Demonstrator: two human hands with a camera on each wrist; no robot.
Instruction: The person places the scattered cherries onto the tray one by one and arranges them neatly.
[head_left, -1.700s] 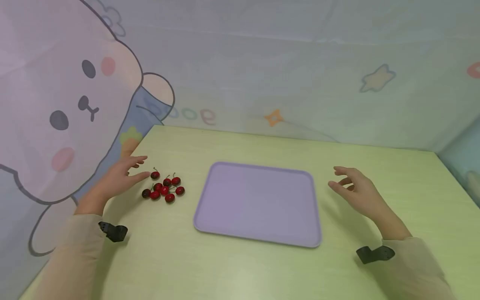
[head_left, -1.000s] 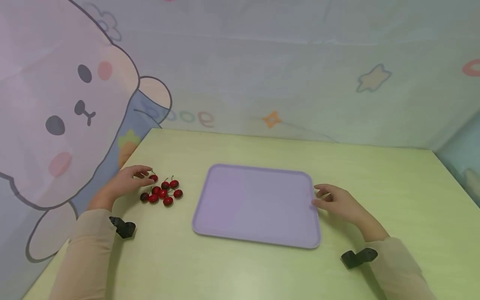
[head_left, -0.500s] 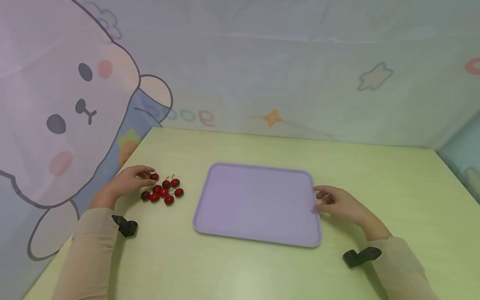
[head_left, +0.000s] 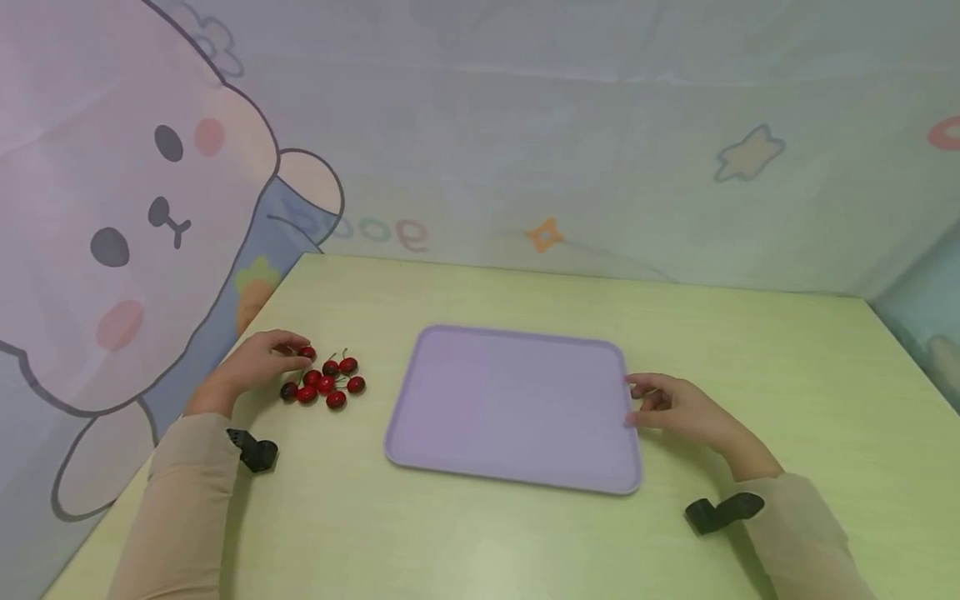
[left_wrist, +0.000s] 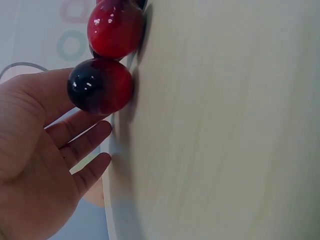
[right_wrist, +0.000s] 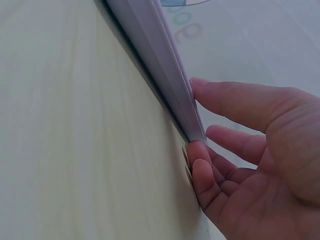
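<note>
Several dark red cherries (head_left: 326, 384) with thin stems lie in a loose cluster on the table's left side. My left hand (head_left: 258, 363) reaches in from the left, thumb and forefinger on either side of the rearmost cherry (head_left: 307, 353), which it pinches. Two nearer cherries (left_wrist: 101, 86) hide those fingertips in the left wrist view; the other fingers are spread loosely. A flat lilac tray (head_left: 513, 408) lies mid-table. With thumb at the rim and fingers bent against the outer side, my right hand (head_left: 686, 410) grips its right edge; the right wrist view shows that hand (right_wrist: 260, 150) close up.
The pale yellow-green table (head_left: 480, 542) carries both tray and cherries. Behind it hangs a printed cloth (head_left: 480, 150) with a cartoon bear on the left. Dark wrist cameras (head_left: 257, 452) sit by both sleeves.
My right hand has moved left from above the table to the tray's edge. My left hand has come down to the rearmost cherry. Over the last half second both stay nearly still.
</note>
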